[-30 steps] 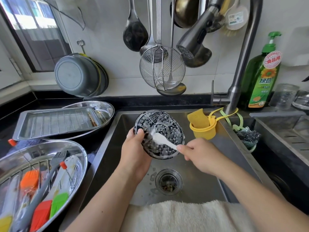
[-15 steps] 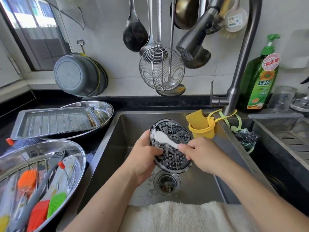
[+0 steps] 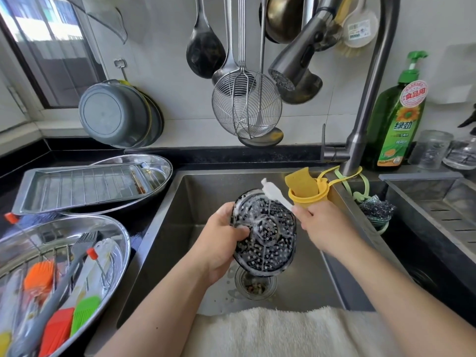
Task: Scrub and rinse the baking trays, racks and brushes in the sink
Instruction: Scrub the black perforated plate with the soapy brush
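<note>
Yellow sponge cup [image 3: 309, 195] just behind white brush [image 3: 275, 194], right of soapy rack [image 3: 266, 235].

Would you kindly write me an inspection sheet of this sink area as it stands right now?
Surface: steel sink, wet, debris in the drain; white towel over its front edge.
Job's things: soapy black perforated rack held over the drain; rectangular tray and oval dish of silicone brushes wait on the counter.
Clutter: yellow sponge holder, steel scourer, detergent bottle.
Grippers: left hand grips the rack's edge; right hand holds a white brush against the rack's top rim.
Cables: nothing seen.
Surroundings: ladles and skimmer hang on the wall; faucet shows no water running.
</note>
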`<state>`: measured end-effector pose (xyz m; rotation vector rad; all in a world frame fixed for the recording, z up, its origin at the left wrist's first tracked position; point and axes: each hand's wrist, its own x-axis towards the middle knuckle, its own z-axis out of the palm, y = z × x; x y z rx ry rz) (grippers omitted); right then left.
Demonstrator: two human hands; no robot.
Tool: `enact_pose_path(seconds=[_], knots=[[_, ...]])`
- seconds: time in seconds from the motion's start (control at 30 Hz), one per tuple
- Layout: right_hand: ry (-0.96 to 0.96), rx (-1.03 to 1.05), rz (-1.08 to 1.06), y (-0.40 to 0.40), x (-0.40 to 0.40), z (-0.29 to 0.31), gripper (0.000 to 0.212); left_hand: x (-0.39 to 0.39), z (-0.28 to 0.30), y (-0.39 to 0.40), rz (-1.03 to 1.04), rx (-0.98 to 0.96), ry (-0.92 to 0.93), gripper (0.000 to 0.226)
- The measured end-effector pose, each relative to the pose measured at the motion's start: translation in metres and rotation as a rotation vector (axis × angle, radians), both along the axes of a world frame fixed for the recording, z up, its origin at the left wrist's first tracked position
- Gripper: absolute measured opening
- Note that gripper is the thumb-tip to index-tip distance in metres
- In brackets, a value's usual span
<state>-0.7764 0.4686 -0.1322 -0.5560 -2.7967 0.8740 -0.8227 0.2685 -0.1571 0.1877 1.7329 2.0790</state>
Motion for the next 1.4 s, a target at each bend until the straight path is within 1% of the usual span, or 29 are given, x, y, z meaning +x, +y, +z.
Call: enact_pose_path(seconds=[0.07,0.13,0.2,0.27,0.3,0.4,0.43,0.57,0.63,0.7,0.73,0.87,0.9,1.0,1.03,1.17,1.23,1.33,1.4], knots=[[-0.055,-0.046,0.128,-0.008,0.006,-0.001,0.053,0.0,0.0,0.0,0.002,0.0,0.002,0.05],[-0.125,-0.043,0.243,-0.021,0.011,-0.002,0.05,-0.001,-0.002,-0.002,0.01,0.022,0.009,0.048],[-0.105,-0.065,0.171,-0.015,0.006,-0.001,0.051,-0.004,0.0,-0.003,0.032,0.074,-0.004,0.047],[-0.024,-0.085,0.046,0.0,0.002,-0.001,0.054,-0.006,0.002,-0.005,0.064,0.12,-0.015,0.048],[-0.009,-0.08,0.03,0.003,0.002,-0.002,0.055,-0.006,0.003,-0.005,0.077,0.13,-0.014,0.048],[-0.034,-0.059,0.116,-0.005,0.006,-0.005,0.054,-0.005,0.002,-0.006,0.099,0.111,0.005,0.047],[-0.039,-0.054,0.113,-0.007,0.006,-0.003,0.054,-0.004,0.002,-0.006,0.101,0.102,0.012,0.046],[-0.014,-0.095,-0.016,0.007,0.002,0.0,0.055,-0.006,0.003,-0.006,0.121,0.127,0.031,0.044],[-0.005,-0.108,0.029,0.003,0.005,-0.001,0.053,-0.007,0.003,-0.007,0.124,0.133,0.035,0.042],[-0.008,-0.084,0.106,-0.01,0.009,-0.001,0.052,-0.005,0.002,-0.006,0.097,0.094,0.054,0.042],[0.004,-0.079,0.103,-0.012,0.008,0.0,0.052,-0.004,0.001,-0.004,0.078,0.059,0.074,0.043],[0.083,-0.136,-0.042,-0.002,0.003,0.0,0.057,-0.002,-0.004,0.003,0.03,-0.075,0.154,0.043],[0.073,-0.15,-0.024,-0.004,0.004,0.0,0.056,-0.002,-0.004,0.003,0.031,-0.091,0.163,0.042],[0.005,-0.168,0.134,-0.022,0.01,0.0,0.05,-0.002,-0.007,0.001,0.018,-0.103,0.178,0.041],[-0.008,-0.169,0.144,-0.024,0.01,0.001,0.05,-0.002,-0.007,0.001,0.016,-0.104,0.183,0.041],[0.009,-0.184,-0.063,0.003,0.006,0.002,0.053,-0.006,-0.004,-0.002,0.089,-0.075,0.193,0.042],[0.002,-0.192,-0.105,0.008,0.007,0.002,0.052,-0.008,-0.003,-0.004,0.111,-0.056,0.199,0.042],[0.022,-0.245,0.016,-0.012,0.008,0.001,0.05,-0.005,-0.004,-0.003,0.078,-0.066,0.195,0.041],[-0.001,-0.221,0.125,-0.023,0.009,-0.001,0.05,-0.003,-0.006,-0.001,0.051,-0.064,0.19,0.039]])
